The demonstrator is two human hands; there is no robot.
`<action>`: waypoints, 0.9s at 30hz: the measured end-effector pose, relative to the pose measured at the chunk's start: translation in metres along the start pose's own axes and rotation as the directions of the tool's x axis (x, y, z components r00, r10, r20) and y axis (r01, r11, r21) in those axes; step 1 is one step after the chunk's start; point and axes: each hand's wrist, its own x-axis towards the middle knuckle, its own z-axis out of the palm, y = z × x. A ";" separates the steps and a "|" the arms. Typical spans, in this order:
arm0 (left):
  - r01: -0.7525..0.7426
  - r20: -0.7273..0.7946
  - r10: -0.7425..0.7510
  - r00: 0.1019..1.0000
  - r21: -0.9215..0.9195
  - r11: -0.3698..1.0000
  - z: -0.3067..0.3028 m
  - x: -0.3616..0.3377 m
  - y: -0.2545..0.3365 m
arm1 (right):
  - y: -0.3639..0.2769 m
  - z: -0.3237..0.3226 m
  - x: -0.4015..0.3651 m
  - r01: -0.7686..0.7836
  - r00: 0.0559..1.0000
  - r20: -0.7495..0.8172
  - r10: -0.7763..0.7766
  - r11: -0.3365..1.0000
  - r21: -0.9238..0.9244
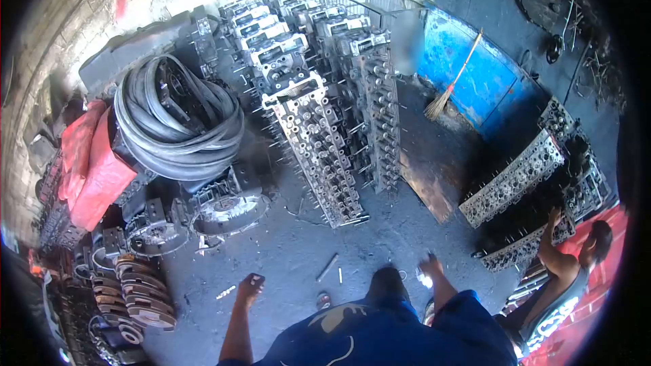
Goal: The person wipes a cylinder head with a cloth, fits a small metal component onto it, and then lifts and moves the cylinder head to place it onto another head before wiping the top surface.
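My left hand (251, 287) hangs over the floor at lower centre-left, fingers curled closed; whether something small is inside cannot be made out. My right hand (431, 266) is low at centre-right, blurred, beside a small bright white item (425, 278); whether the fingers hold it is unclear. Between the hands, a short metal rod (327, 267) and a thin pale stick (340, 276) lie on the floor (291, 251). Ahead, long engine cylinder heads (319, 149) stand in rows, studs sticking out.
Coiled black hose (183, 118), bell housings (227, 213) and rusty stacked parts (142, 295) are on the left. A broom (456, 80) leans on a blue panel (468, 68). More cylinder heads (512, 179) lie at right, where another person (559, 278) reaches toward them.
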 end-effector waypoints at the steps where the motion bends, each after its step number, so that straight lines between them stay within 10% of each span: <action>1: -0.017 -0.044 0.019 0.999 0.033 0.999 -0.012 0.013 0.003 | -0.059 -0.014 0.026 0.007 0.996 0.086 0.009 0.983 -0.182; 4: -0.168 -0.141 0.193 0.971 0.171 0.971 -0.023 0.077 0.048 | -0.217 -0.059 0.074 0.191 0.978 0.070 -0.197 0.978 0.083; 6: -0.127 -0.242 0.237 0.941 0.396 0.909 0.001 0.068 0.181 | -0.293 -0.061 0.141 0.445 0.895 -0.097 -0.434 0.879 0.171; 8: -0.396 -0.122 0.510 0.852 0.488 0.778 0.008 0.116 0.235 | -0.406 -0.110 0.142 0.669 0.733 -0.215 -0.645 0.741 0.058; 9: -0.397 -0.217 0.575 0.789 0.535 0.746 0.016 0.152 0.251 | -0.470 -0.158 0.113 0.685 0.721 0.016 -0.693 0.716 0.132; 10: -0.387 -0.180 0.513 0.839 0.466 0.796 0.022 0.149 0.310 | -0.504 -0.146 0.155 0.823 0.541 -0.175 -0.823 0.560 -0.092; 11: -0.652 -0.029 0.792 0.610 0.550 0.522 0.013 0.204 0.312 | -0.550 -0.155 0.166 0.773 0.607 -0.112 -0.787 0.617 -0.149; 13: -0.530 -0.162 0.699 0.697 0.541 0.653 0.023 0.223 0.402 | -0.621 -0.168 0.192 0.799 0.528 -0.029 -0.849 0.508 -0.323; 16: -0.327 -0.300 0.846 0.440 0.824 0.463 0.019 0.312 0.446 | -0.667 -0.112 0.288 0.859 0.448 0.091 -0.889 0.400 -0.319; 19: -0.058 -0.341 0.718 0.608 0.882 0.468 0.008 0.372 0.483 | -0.665 -0.083 0.297 0.770 0.535 0.107 -0.838 0.432 -0.470; 21: -0.093 -0.208 0.766 0.608 0.940 0.329 -0.015 0.443 0.448 | -0.665 -0.078 0.318 0.819 0.469 0.122 -0.875 0.379 -0.431; 23: -0.218 -0.139 0.809 0.571 0.924 0.313 0.001 0.457 0.427 | -0.676 -0.091 0.326 0.788 0.615 0.326 -0.718 0.544 -0.287; 25: -0.372 -0.622 0.597 0.507 0.467 0.802 0.046 0.409 0.453 | -0.674 -0.079 0.335 0.828 0.552 0.276 -0.787 0.478 -0.295; 27: -0.400 -0.624 0.630 0.462 0.488 0.776 0.045 0.421 0.447 | -0.678 -0.070 0.332 0.795 0.578 0.184 -0.795 0.497 -0.349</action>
